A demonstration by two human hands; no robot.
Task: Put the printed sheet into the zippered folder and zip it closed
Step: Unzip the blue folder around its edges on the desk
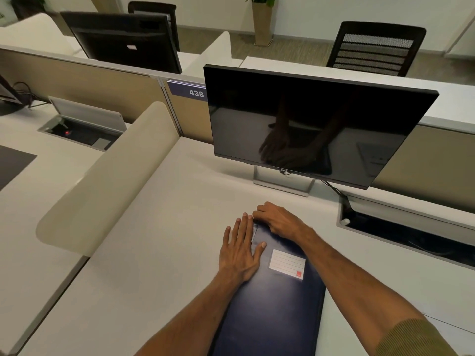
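Observation:
A dark blue zippered folder (272,304) lies flat on the white desk (159,253), long side running away from me, with a white label (287,264) on its cover. My left hand (240,250) rests flat, fingers spread, on the folder's far left edge beside the zipper teeth. My right hand (279,220) is curled at the folder's far corner, fingers pinched where the zipper runs; the pull itself is hidden under the fingers. A white sheet edge (447,327) shows at the right under my right forearm.
A black monitor (316,127) on a silver stand (284,182) stands just beyond the folder. An open cable tray (406,232) is sunk in the desk at right. A rounded beige divider (108,181) borders the desk on the left.

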